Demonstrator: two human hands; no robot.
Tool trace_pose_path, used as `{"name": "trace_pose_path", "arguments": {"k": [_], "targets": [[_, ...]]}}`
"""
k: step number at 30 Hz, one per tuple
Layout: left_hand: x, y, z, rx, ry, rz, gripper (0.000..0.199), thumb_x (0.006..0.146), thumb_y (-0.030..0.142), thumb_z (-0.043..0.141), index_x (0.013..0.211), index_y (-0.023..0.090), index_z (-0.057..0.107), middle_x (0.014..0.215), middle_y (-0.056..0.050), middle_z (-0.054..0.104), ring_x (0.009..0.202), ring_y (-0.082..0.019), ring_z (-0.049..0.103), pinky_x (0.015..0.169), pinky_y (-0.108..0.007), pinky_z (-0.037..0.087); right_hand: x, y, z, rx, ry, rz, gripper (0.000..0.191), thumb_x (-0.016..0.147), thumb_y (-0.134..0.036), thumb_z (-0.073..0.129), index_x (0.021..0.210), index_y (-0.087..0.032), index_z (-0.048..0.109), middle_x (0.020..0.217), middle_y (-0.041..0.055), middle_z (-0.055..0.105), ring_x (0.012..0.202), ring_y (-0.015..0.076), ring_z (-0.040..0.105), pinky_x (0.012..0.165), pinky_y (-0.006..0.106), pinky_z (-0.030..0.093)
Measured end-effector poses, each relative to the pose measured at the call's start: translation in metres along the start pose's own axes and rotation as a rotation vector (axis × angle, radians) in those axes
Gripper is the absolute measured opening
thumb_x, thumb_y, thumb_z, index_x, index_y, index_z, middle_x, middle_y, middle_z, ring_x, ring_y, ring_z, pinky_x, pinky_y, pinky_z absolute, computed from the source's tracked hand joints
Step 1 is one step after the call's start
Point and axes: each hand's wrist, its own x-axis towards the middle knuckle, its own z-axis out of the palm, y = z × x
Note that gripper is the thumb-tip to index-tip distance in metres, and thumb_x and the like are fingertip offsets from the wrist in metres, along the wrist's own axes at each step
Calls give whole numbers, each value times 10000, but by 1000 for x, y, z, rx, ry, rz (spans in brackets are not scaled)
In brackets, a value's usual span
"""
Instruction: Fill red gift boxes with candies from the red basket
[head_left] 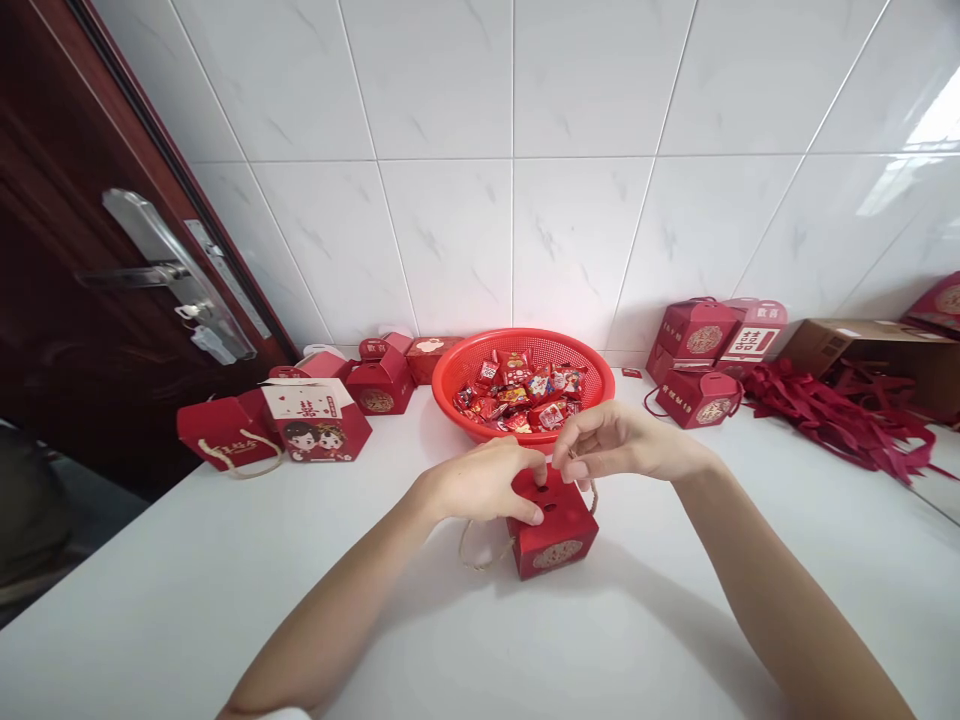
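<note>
Box (559, 530) just below frame centre: left hand (484, 480) on top, thumb and finger parted; right hand (619, 445) pinched narrow above (holding cord (595, 497)? can't tell); basket (442, 385) behind.

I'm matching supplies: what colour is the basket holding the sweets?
Bright red, best seen in the head view.

Just in front of the red basket (445, 392), we find the top of the gift box (559, 525) partly covered by the left hand (480, 482); its gold emblem (557, 556) is too fine to read. What the right hand (619, 443) pinches — too small for us to tell. Well right of the basket, ribbons (832, 412) hide part of a carton (814, 345) — a red box (941, 300) beyond is cut by the picture's edge. Well left of the basket, the door (60, 250) is also cut off.
</note>
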Motion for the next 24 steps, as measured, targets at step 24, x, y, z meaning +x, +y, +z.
{"name": "trace_pose_path", "arguments": {"k": [24], "targets": [[-19,34,7,-882,258,462,475,877,265,708,1328,266,558,1509,-92,456,1435,-334,388,1070,-449,496,-5,-11,52,-639,745,-28,201,883,-249,578,692,-193,605,620,-11,587,576,128,502,557,280,440]]}}
